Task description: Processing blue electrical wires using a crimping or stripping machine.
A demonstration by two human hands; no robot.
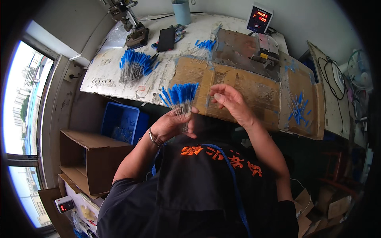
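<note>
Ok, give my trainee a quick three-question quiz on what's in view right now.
1. True or false: the left hand grips a fanned bunch of blue-tipped brushes.
2. Which is the right hand doing? A gripping the bunch, B raised beside it, fingers loosely open, C resting on the phone.
3. What colour is the bin under the bench?

Key: 1 true; 2 B; 3 blue.

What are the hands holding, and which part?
The left hand grips a bunch of blue-tipped brushes by their wire stems. The right hand holds nothing visible.
</note>
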